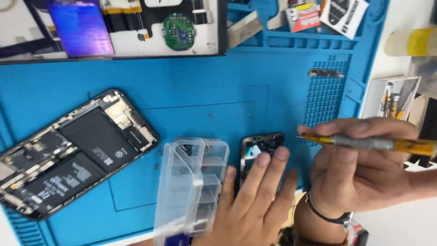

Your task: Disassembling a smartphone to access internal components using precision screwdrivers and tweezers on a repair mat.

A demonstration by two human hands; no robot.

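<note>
Blue mat (218, 86) under opened phone (73, 152)

The scene is bright and evenly lit, seemingly from overhead, with colours a touch washed out. Shadows are soft and short, showing only faintly under the hands on the blue mat (205, 86). A violet-blue glare sits on the glossy panel (81, 28) at the top left. The whole picture is slightly soft; the right hand (359, 168) and its yellow-handled screwdriver (378, 143) smear with motion blur. The white worktop (412, 18) at the right edge nearly blows out.
</note>
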